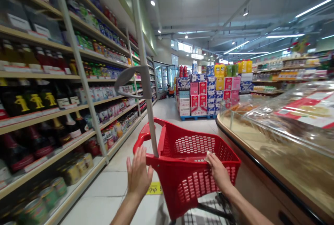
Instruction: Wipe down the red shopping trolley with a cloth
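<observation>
Red cart point(182, 169) sits in the aisle just ahead of the person, metal pole point(141, 26) with a grey loop handle point(147, 83) rising from its left side; right hand point(220, 174) at the near rim, grip pinched on a white scrap point(208, 156), cloth or paper unclear. Left hand point(138, 171) is flat, fingers extended, grip released, by the cart's left corner, contact unclear. Stocked shelves point(121, 124) left, glass-sided counter point(246, 152) close right, stacked boxes point(198, 96) on a blue pallet point(195, 117) beyond.
</observation>
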Demonstrator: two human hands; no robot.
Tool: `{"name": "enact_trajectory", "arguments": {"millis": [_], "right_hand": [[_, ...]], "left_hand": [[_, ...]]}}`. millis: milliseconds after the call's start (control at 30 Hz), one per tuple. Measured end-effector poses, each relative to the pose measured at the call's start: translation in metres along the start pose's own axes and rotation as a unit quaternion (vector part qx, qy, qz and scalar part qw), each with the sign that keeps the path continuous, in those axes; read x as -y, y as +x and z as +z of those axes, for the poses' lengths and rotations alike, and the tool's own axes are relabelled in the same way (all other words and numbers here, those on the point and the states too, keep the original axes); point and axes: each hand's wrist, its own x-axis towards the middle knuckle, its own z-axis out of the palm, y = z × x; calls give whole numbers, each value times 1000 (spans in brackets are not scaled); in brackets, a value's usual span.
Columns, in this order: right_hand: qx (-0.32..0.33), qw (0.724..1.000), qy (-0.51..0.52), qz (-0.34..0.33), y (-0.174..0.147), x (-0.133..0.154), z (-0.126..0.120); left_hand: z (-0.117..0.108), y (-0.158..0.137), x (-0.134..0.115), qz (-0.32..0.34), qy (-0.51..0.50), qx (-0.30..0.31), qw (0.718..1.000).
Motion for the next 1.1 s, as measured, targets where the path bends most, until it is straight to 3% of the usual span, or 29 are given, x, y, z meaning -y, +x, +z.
{"name": "enact_trajectory", "arguments": {"millis": [100,200,300,367,433,533,633,700,867,1000,1100], "right_hand": [[-6,995,59,-77,38,63,-2],[-101,961,111,-232,102,169,-27],[-170,915,109,-348,165,253,-57],[-167,899,70,-397,185,274,-62],[-115,885,22,-452,179,269,-52],[11,862,-25,-506,134,236,-25],[91,864,-25,-494,84,206,-9],[116,877,-15,-466,63,197,-11],[77,927,59,-362,35,185,-38],[48,947,96,-304,20,170,-61],[22,964,160,-211,13,168,-76]], "left_hand": [[-7,12,29,-67,24,52,996],[-10,22,35,-66,14,109,992],[-12,22,27,-64,8,92,994],[-14,19,21,-63,-1,72,995],[-17,15,16,-67,-15,56,996],[-23,14,12,-65,-36,41,996],[-32,14,4,-53,-56,32,997],[-39,13,-6,-48,-72,28,996],[-46,9,-31,-26,-143,12,989],[-40,18,-27,-21,-209,34,977],[-33,28,-28,-32,-234,56,970]]}}
